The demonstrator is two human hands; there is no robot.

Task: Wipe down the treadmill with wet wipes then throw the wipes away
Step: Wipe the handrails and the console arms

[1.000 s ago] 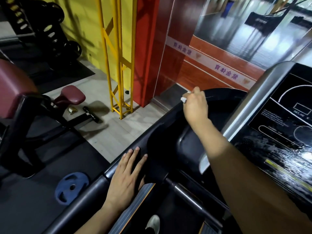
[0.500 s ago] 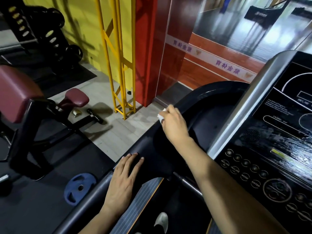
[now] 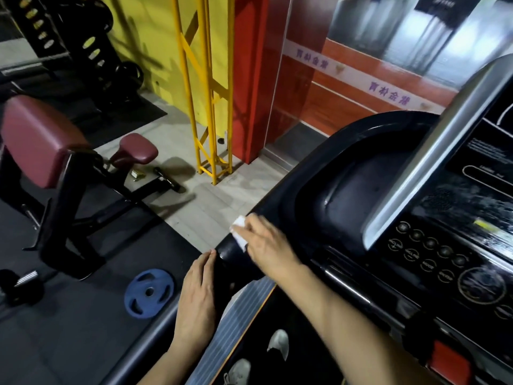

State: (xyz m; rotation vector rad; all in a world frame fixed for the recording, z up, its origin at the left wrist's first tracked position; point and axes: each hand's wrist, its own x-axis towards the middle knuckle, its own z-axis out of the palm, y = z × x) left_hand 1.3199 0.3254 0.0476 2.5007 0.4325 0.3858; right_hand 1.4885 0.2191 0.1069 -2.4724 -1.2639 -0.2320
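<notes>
On the treadmill's [image 3: 361, 173] left side rail, from my head cam, my right hand [image 3: 268, 247] has its fingers [image 3: 254, 226] curled round a white wet wipe [image 3: 239, 232], pressing it on the black rail edge. Just below, my left hand [image 3: 198, 298] lies flat on the handrail, fingers straight and together. Off left there's a blue weight plate [image 3: 149, 292] on the floor by a maroon-padded bench [image 3: 41, 140].
</notes>
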